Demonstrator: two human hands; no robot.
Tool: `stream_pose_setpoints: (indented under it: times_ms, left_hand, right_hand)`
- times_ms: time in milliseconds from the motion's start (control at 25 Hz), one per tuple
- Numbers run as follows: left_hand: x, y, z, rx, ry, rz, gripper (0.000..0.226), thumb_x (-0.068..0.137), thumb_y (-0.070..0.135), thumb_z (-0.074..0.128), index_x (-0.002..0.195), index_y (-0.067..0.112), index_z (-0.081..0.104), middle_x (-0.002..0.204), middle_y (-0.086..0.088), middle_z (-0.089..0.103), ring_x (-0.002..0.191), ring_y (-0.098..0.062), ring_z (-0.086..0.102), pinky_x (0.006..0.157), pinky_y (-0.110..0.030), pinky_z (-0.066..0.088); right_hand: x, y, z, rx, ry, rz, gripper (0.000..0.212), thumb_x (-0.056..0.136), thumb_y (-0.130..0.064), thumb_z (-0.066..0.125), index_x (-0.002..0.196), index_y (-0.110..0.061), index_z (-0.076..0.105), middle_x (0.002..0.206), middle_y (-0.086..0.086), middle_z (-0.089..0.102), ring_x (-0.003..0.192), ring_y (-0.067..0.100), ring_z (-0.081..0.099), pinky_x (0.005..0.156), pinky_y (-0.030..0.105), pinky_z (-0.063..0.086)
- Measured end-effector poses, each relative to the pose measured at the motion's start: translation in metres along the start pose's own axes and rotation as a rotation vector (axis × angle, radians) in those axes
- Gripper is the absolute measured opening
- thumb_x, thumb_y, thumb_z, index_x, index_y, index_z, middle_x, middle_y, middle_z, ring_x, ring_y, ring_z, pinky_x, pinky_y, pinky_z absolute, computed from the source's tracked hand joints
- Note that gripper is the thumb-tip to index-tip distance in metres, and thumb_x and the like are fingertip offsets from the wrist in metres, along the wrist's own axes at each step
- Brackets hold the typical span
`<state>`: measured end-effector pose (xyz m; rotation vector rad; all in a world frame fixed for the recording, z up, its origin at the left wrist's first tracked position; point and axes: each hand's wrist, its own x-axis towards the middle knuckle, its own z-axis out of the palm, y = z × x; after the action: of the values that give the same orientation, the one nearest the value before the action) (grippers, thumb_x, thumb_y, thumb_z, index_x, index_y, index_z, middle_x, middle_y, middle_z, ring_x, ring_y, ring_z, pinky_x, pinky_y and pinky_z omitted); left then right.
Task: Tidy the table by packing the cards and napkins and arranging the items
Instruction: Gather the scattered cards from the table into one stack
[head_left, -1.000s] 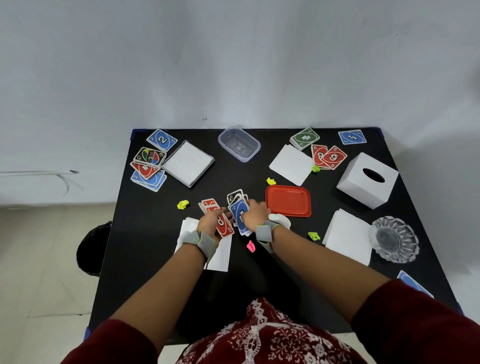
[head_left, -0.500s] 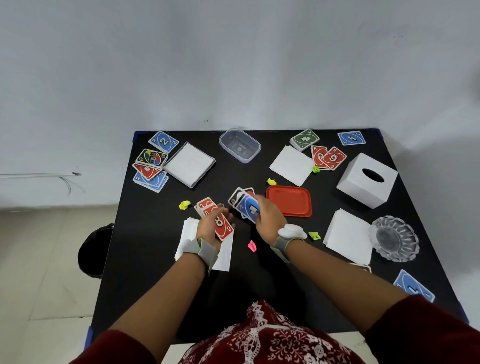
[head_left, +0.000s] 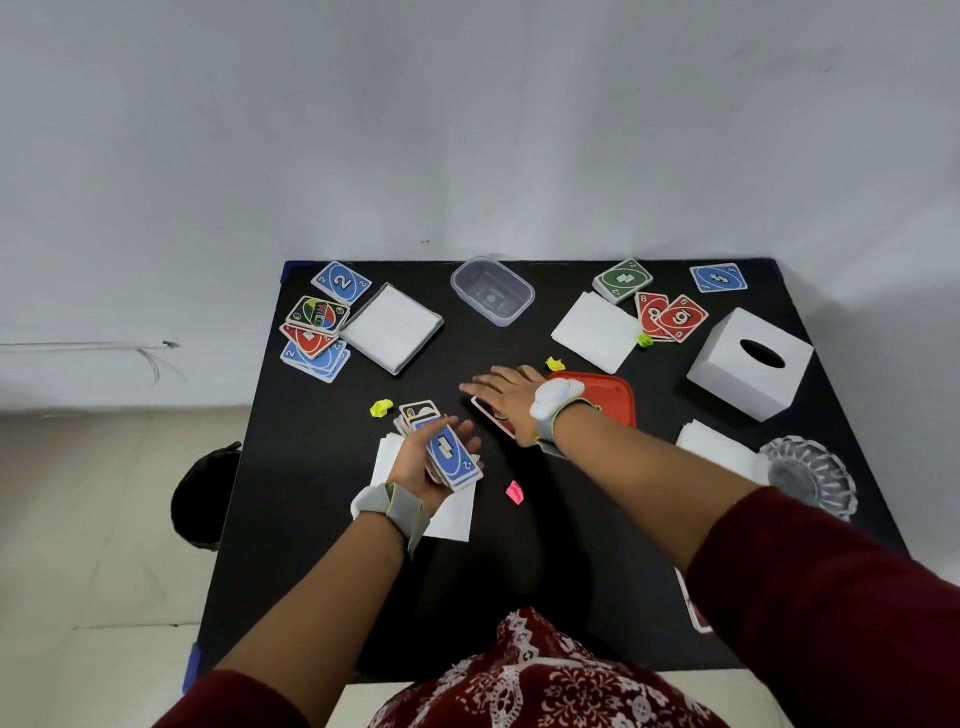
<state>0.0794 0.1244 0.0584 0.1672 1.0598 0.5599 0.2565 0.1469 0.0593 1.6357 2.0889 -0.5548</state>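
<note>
Black table (head_left: 322, 519). A clear plastic container (head_left: 492, 291) stands uncovered at the far edge, and the table shows through its base. A red lid (head_left: 613, 410) lies apart from it, nearer the person, partly under the right wrist. A white tissue box (head_left: 748, 364) sits at the right; what lies behind its oval slot cannot be determined. A glass dish (head_left: 808, 475) stands nearer than the box, just beside a napkin (head_left: 717, 449).

The left hand (head_left: 418, 467) is palm up, fingers curled round a stack of cards (head_left: 449, 457) with a blue card uppermost, above another napkin (head_left: 452, 514). The right hand (head_left: 501, 389) has its fingers straight and spread and grasps nothing. It is over a red card (head_left: 493, 418) on the table; contact cannot be determined. Loose cards (head_left: 314, 338) lie at the far left.
</note>
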Motion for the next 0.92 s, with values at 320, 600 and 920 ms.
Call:
stream_pose_setpoints:
  times_ms: [320,600,920]
  left_hand:
    - [-0.009,0.0,-0.015,0.024,0.048,0.016,0.013,0.093,0.021,0.05,0.094,0.014,0.061,0.078,-0.005,0.074,0.081,-0.022,0.062,0.074,-0.036,0.05]
    - [-0.003,-0.008,-0.004,-0.011,0.069,0.148,0.01,0.087,0.023,0.061,0.094,0.017,0.064,0.08,-0.002,0.072,0.077,-0.02,0.065,0.073,-0.035,0.054]
    - [-0.015,-0.038,0.04,0.308,-0.114,0.501,0.017,0.095,0.005,0.046,0.098,0.013,0.061,0.094,-0.004,0.07,0.089,-0.01,0.066,0.083,-0.024,0.054]
  right_hand:
    - [-0.005,0.008,-0.003,-0.168,-0.038,0.085,0.077,0.061,-0.031,0.078,0.128,-0.018,0.043,0.129,0.011,0.046,0.123,0.03,0.039,0.102,0.042,0.031]
    - [-0.04,-0.016,0.004,1.622,0.441,0.564,0.011,0.093,-0.006,0.051,0.098,-0.015,0.05,0.097,0.011,0.059,0.085,0.026,0.06,0.071,0.037,0.049]
    - [-0.066,-0.085,0.017,2.33,0.35,0.751,0.033,0.081,-0.039,0.062,0.099,-0.011,0.063,0.095,0.012,0.069,0.082,0.023,0.065,0.072,0.034,0.054]
